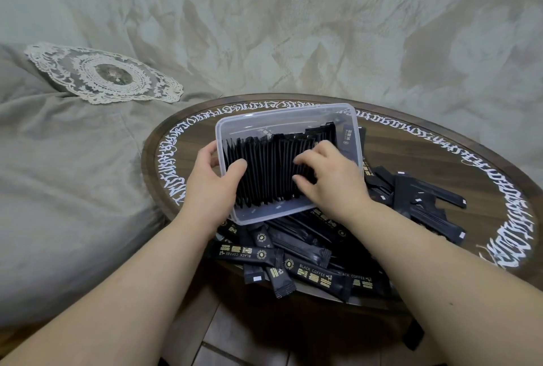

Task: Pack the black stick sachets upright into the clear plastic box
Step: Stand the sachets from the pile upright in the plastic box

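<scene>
— Head view first: what worries you most?

— That box (289, 114) is propped at a tilt on the loose pile of sachets (305, 260), not flat on the round table (440, 160). If the pile shifts under it, I'd expect the box to slide and the standing row (273, 171) inside to topple like dominoes.

— Anything else?

— The row doesn't fill the box; there's a gap at the far wall and a strip at the near wall. Press too hard from one side and the sachets could fan over or buckle.

— How are the hands placed?

— The left hand (214, 177) grips the box's left wall, thumb inside against the end of the row, fingers curled round the outside. The right hand (326, 171) reaches in from the right, fingers bent onto the sachet tops; whether it pinches one or just presses, I cannot tell.
</scene>
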{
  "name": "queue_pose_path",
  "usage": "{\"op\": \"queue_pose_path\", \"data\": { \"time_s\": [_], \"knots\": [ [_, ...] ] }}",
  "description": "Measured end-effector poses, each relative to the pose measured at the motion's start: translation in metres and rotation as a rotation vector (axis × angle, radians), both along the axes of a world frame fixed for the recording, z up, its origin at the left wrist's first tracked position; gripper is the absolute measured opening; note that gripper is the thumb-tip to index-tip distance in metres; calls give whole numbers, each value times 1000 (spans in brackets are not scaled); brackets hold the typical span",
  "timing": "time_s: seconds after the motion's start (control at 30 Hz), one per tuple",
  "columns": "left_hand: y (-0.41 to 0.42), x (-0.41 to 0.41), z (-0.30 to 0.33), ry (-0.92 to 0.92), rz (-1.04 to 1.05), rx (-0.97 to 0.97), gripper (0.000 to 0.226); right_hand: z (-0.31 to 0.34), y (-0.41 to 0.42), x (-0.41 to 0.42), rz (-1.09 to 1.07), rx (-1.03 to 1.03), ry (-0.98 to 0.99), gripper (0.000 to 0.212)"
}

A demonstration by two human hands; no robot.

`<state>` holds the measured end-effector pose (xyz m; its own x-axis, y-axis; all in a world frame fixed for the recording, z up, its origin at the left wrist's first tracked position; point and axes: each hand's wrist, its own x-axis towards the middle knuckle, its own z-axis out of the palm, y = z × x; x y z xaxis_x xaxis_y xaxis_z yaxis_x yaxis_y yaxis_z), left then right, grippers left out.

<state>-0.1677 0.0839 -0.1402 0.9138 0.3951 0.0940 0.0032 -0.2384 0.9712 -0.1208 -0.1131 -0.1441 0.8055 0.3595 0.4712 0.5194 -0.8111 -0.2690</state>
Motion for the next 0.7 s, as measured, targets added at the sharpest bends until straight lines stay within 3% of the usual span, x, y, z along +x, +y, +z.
{"op": "queue_pose_path", "data": {
  "time_s": [0.1,0.17,0.27,0.4,0.6,0.7],
  "knots": [
    [2,1,-3,4,-1,-46,50,-1,7,0,81,-111,126,33],
    [4,2,-4,11,-14,-75,55,-1,8,1,82,-81,134,33],
    [7,5,-6,10,-19,-140,61,3,5,-1,61,80,0,28],
    [13,11,-5,1,29,-211,63,11,-6,0,-147,233,-165,25],
    [24,16,-5,-5,120,-304,62,9,-13,4,-411,309,142,42],
    [31,17,-5,-14,148,-390,57,5,-12,10,-384,399,287,27]
  ]
}}
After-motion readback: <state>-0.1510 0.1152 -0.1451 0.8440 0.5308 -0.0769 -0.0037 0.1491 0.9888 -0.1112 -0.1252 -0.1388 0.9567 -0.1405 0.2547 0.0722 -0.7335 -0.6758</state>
